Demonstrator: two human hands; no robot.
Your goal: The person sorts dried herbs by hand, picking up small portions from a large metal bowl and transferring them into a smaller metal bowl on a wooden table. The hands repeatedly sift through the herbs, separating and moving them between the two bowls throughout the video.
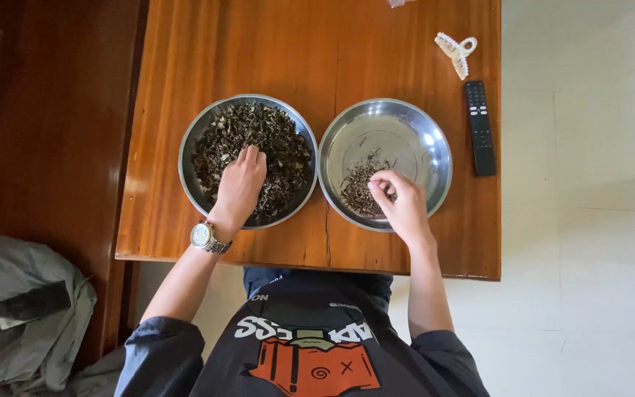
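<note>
Head | left fingers (248, 156) curled into dried leaves (281, 140) | right fingers (382, 184) pinching stems (356, 190)

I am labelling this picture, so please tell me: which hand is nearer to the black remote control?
The right hand. It is over the steel plate with the small pile of stems, just left of the remote control. The left hand rests in the farther plate of dried leaves.

Dark short-sleeved shirt (310, 345) with orange graphic; silver wristwatch (204, 237) on left wrist.
</note>
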